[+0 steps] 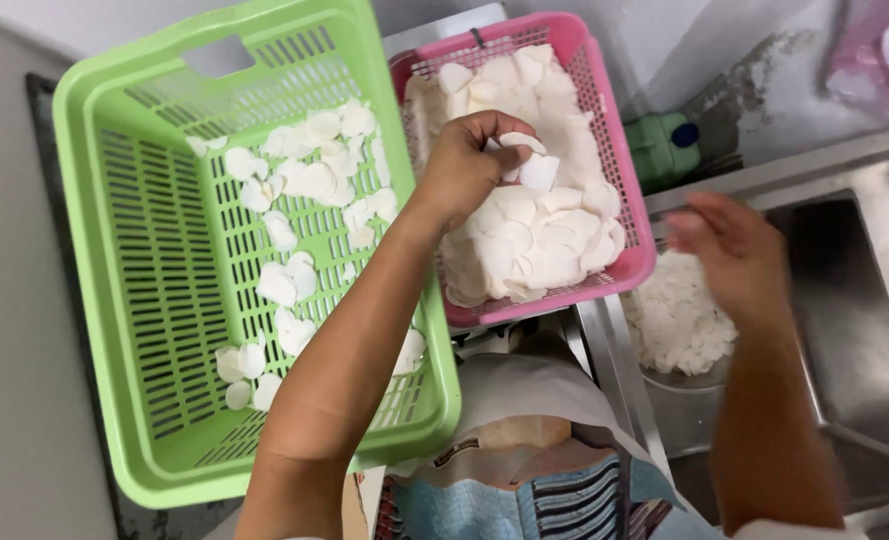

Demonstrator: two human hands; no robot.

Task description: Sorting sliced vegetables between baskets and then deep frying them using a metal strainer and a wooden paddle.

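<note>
With the left hand pinching a few white slices over the heaped pink basket, a light grip avoids snapping them, while the blurred right hand hovers loosely open above the sink bowl.

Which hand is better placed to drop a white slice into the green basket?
The left hand. It already pinches white slices over the pink basket, right beside the green basket. The right hand looks empty, farther away above the sink.
</note>
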